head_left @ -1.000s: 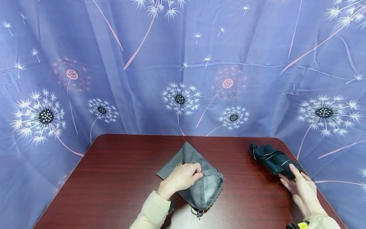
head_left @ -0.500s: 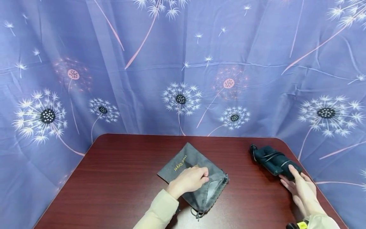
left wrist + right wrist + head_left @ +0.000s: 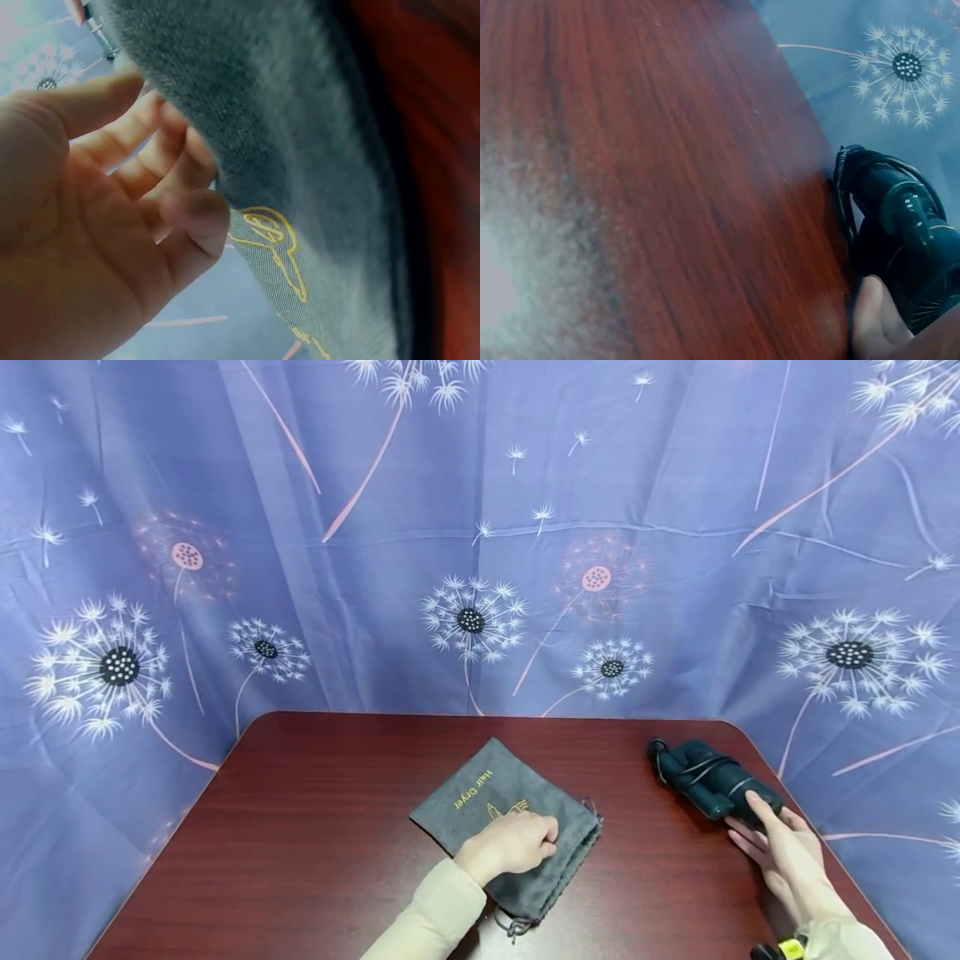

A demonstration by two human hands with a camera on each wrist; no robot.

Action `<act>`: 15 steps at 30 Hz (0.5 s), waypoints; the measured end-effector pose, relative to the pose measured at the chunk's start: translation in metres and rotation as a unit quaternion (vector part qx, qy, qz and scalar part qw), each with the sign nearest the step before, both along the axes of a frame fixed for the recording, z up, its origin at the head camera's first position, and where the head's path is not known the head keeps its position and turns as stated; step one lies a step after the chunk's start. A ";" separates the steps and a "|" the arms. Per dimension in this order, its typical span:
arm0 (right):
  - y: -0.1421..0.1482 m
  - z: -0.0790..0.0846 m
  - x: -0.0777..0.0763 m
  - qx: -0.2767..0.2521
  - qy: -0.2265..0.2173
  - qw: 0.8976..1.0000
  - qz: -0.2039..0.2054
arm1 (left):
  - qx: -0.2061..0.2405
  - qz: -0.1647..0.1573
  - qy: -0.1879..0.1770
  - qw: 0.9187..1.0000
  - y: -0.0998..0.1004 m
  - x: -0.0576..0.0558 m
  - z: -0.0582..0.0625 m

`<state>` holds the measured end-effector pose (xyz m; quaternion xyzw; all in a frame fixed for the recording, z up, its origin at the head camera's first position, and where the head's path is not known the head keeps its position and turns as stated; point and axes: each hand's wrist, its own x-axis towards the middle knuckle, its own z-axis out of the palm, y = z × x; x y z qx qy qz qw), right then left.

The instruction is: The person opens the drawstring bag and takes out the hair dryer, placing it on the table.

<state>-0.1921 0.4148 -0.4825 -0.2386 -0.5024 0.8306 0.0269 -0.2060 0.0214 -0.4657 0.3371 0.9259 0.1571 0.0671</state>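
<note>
A grey drawstring bag (image 3: 480,810) lies flat on the table, with "Hair Dryer" and a small dryer drawing in yellow on it. Its gathered mouth (image 3: 566,864) faces right, a cord loop at each side. Over the bag's middle is my left hand (image 3: 510,843); in the left wrist view its loosely bent fingers (image 3: 187,142) touch the cloth. Far right, a dark green hair dryer (image 3: 708,777), folded and wrapped in its cord, is held by my right hand (image 3: 783,852), thumb on top and fingers beneath. The right wrist view shows only part of that hand.
The reddish-brown wooden table (image 3: 315,827) has rounded far corners. A blue-purple curtain (image 3: 375,610) printed with dandelions hangs behind it and along both sides.
My left hand has slid rightward across the bag toward its mouth. The turned-up flap with pale lining now lies flat, uncovering the print. My right hand and the hair dryer have barely shifted.
</note>
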 end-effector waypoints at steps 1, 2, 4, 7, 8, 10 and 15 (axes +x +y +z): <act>0.000 0.000 0.000 0.001 -0.006 1.000 0.003 | -0.008 -0.002 0.001 1.000 0.001 0.001 0.000; 0.000 0.001 0.000 0.001 -0.012 1.000 0.007 | -0.017 -0.004 0.005 1.000 0.001 0.002 0.000; 0.001 0.001 0.000 0.000 -0.020 1.000 0.021 | -0.027 -0.006 0.010 1.000 0.002 0.003 0.000; 0.002 0.001 0.001 0.001 -0.023 0.999 0.046 | -0.034 -0.009 0.016 0.999 0.002 0.004 -0.002; 0.002 0.001 0.002 0.003 -0.019 0.999 0.050 | -0.033 -0.010 0.016 0.999 0.002 0.005 -0.002; 0.003 0.000 0.005 0.011 -0.014 0.998 0.056 | -0.031 -0.012 0.015 0.999 0.003 0.005 -0.003; 0.000 0.000 0.013 0.043 0.001 0.997 0.062 | -0.034 -0.011 0.011 0.999 0.004 0.007 -0.003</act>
